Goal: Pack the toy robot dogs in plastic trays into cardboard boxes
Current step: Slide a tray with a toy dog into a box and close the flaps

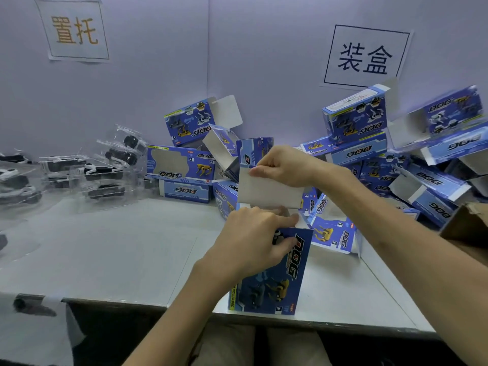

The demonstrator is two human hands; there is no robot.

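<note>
Both hands work one box (272, 283) standing near the tabletop (118, 247) edge. Left hand (250, 241) fingers grip its top; right hand (285, 165) pinches the raised flap (266, 192). Judged step: closing. Next: fold and tuck the flap. Trayed dogs (105, 167) sit far left.

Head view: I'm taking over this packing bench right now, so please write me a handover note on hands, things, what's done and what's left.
Left hand grips the upright blue box at the near edge of the table.
Right hand pinches the box's raised top flap, so the box is open.
Toy dogs in clear trays are stacked at the far left. Open boxes are piled at the back and right.
Done: cannot tell whether a tray is inside the held box.
Left: probably close this box, then pack the stacked trays.
</note>
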